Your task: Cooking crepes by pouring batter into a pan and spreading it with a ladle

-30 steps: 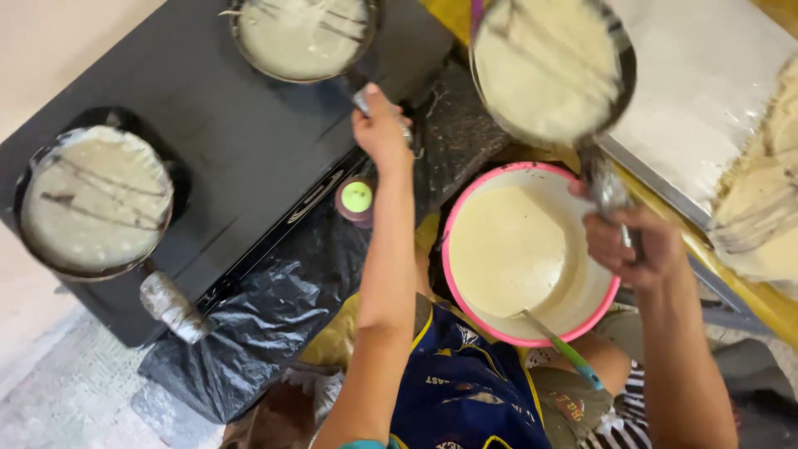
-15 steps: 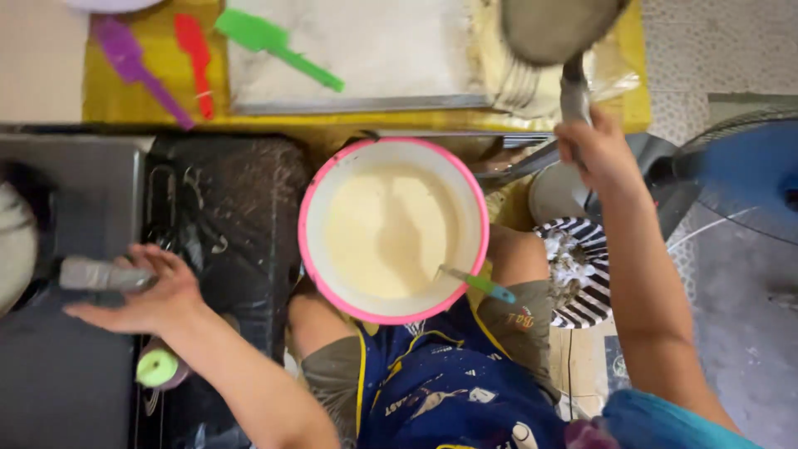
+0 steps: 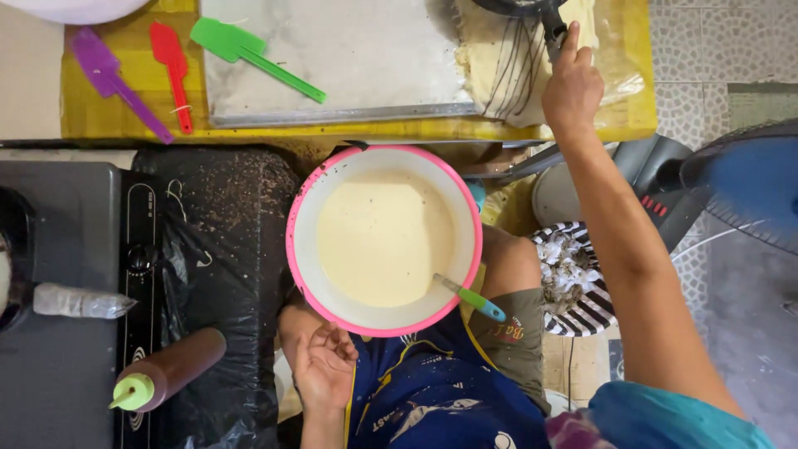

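A pink-rimmed basin (image 3: 296,249) full of pale batter sits on my lap, with a green-handled ladle (image 3: 472,298) resting in it. My right hand (image 3: 572,83) is stretched up to the top right and grips the black handle of a pan (image 3: 549,25) held over a stack of thin pale crepes (image 3: 507,66). My left hand (image 3: 322,366) rests open, palm up, just below the basin's lower left edge, holding nothing.
A yellow table (image 3: 125,116) holds a purple spatula (image 3: 112,79), a red spatula (image 3: 173,66), a green spatula (image 3: 249,54) and a white board (image 3: 349,58). A black stove (image 3: 66,333) stands at left with a brown squeeze bottle (image 3: 170,370). A fan (image 3: 740,191) stands at right.
My left hand left the stove area and came back to rest open by the basin. My right hand carried the pan farther up over the crepe stack. The view swung right.
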